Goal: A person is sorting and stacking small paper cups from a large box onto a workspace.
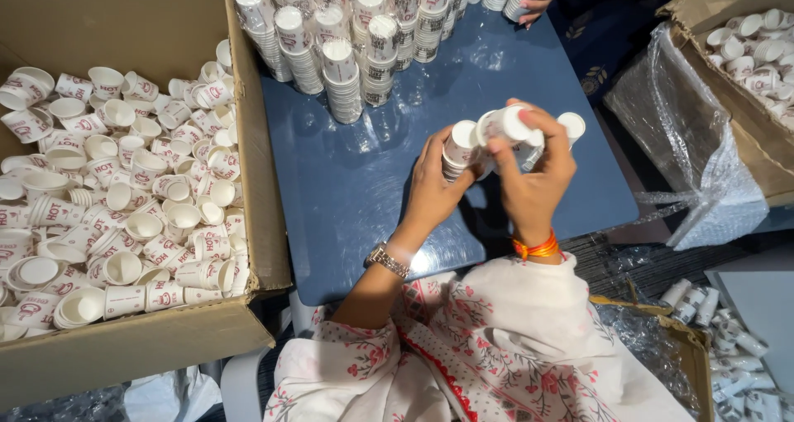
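Over the dark blue bench point(364, 199), the left hand point(434, 186) has its grip clenched around a short stack of small white paper cups point(457, 151). The right hand point(533, 182) grasps another stack of the same cups point(506, 127), lying sideways, just beside the first. Rows of stacked cups point(356, 33) stand beyond, and an open cardboard box of loose cups point(116, 199) sits to the left.

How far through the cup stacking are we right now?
Done: many stacks of cups stand upright at the far end of the blue table. In hand: the left hand and right hand hold short stacks together above the table. Left: the cardboard box on the left is full of loose cups, so much remains.
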